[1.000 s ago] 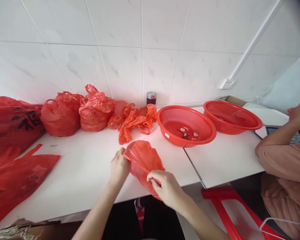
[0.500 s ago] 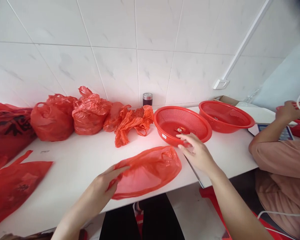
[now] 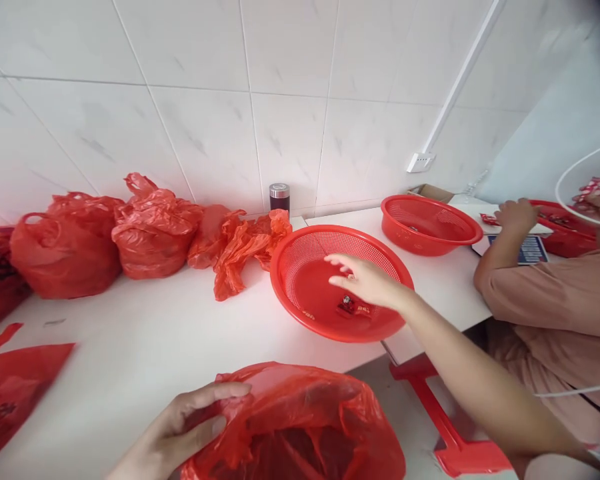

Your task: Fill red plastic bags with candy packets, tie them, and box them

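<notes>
My left hand (image 3: 183,427) grips the rim of a red plastic bag (image 3: 300,427) at the table's near edge, and the bag's mouth gapes wide. My right hand (image 3: 363,280) reaches into a red perforated basket (image 3: 300,253), fingers loosely spread above small red wrapped items (image 3: 353,307) lying on its bottom. Whether the fingers pinch one of them does not show.
Several filled red bags (image 3: 155,223) line the tiled wall, with a dark jar (image 3: 279,197) behind them. A flat red bag (image 3: 10,387) lies at left. A second red basket (image 3: 430,223) sits at right near a seated person (image 3: 545,293). A red stool (image 3: 445,427) stands below.
My right hand has let go of the bag and moved into the basket. The bag has opened wide and now hangs nearer me at the table edge. The view has shifted left.
</notes>
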### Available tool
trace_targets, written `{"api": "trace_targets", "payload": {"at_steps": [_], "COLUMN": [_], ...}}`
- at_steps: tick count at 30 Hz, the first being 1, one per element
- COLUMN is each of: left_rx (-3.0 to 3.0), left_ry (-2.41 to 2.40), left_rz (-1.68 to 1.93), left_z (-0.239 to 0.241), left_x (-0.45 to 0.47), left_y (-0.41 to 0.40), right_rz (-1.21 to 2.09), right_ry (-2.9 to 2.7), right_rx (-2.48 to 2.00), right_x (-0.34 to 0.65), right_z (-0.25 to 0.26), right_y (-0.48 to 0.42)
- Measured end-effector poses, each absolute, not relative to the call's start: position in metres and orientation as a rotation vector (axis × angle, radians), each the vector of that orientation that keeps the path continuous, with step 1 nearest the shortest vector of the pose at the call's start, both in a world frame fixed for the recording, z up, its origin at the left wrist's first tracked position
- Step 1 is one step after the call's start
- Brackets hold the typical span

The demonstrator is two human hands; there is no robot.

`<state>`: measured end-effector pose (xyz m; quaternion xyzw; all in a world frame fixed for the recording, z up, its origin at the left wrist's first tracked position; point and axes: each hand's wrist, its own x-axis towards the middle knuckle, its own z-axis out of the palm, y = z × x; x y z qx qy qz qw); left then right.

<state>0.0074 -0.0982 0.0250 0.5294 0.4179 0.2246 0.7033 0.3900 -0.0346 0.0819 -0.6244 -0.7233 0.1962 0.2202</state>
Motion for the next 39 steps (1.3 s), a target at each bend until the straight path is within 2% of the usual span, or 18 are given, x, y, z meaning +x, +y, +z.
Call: {"api": "trace_targets", "payload": {"at_steps": [4, 8, 11, 15, 17, 20, 24, 29, 34, 37, 39], "left_rx": [0.943, 0.733, 0.722, 0.798, 0.879, 1.005, 1.031, 1.039, 0.959, 0.955, 0.952], "left_ry": [0.999, 1.054, 1.103, 1.101, 1.101, 1.105, 1.059, 1.046, 1.045, 1.092, 1.108], "left_rz": [0.664, 0.835, 0.882, 0.844, 0.856, 0.896, 0.906, 1.019, 1.114, 1.127, 1.131], "left_z": [0.026, 0.031, 0.028, 0.015, 0.009, 0.011, 0.022, 0.017, 0.003, -0.005, -0.010], "left_x": [0.009, 0.011, 0.009, 0.004, 0.005, 0.016, 0.031, 0.029, 0.023, 0.022, 0.020], "left_y": [-0.109, -0.111, -0.107, -0.101, -0.099, -0.098, -0.100, -0.100, -0.096, -0.094, -0.092], "right_rz": [0.507, 0.755, 0.798, 0.641, 0.797, 1.348, 1.577, 1.518, 1.205, 1.019, 1.017], "right_ry": [-2.289, -2.669, -2.659, -2.360, -2.131, -1.907, -1.860, -1.868, -1.976, -2.056, -2.147], "right_rx": [-2.070, -1.985, -1.937, -1.825, -1.639, -1.267, -1.190, -1.085, -1.097, -1.155, -1.134], "right_x": [0.420, 0.406, 0.393, 0.384, 0.368, 0.326, 0.276, 0.255, 0.248, 0.246, 0.247], "right_z": [0.076, 0.052, 0.043, 0.062, 0.077, 0.092, 0.086, 0.053, 0.016, 0.012, 0.025], "right_y": [-0.004, -0.007, -0.012, -0.014, -0.026, -0.058, -0.090, -0.080, -0.064, -0.070, -0.078]}}
